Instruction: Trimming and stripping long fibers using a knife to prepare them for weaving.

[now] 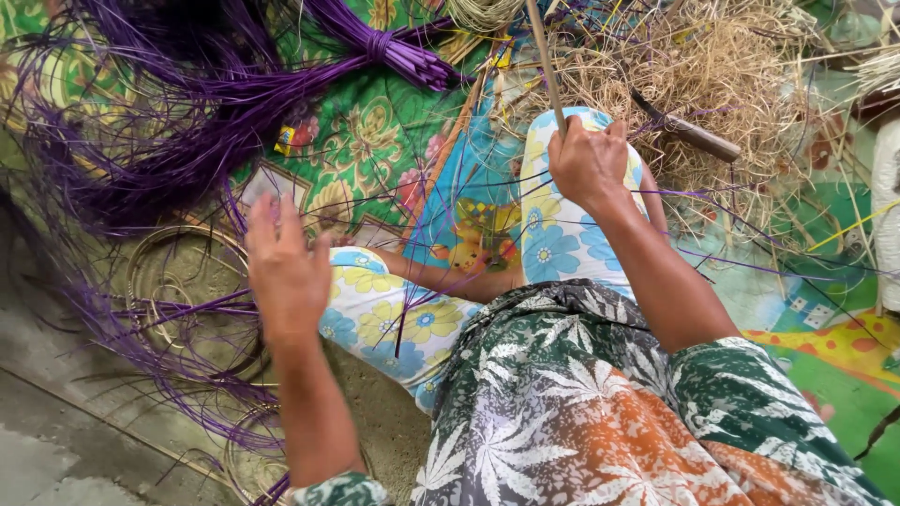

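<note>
Right hand [589, 165] was clamped on a thin stick [546, 61] upright over the knee, left hand [284, 267] spread open, drawing purple strands [178, 309] taut near the mat's [375, 141] left edge.

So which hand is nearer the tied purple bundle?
Left. The left hand hovers open just below the tied purple bundle; the right hand, gripping a thin stick, sits farther right.
</note>
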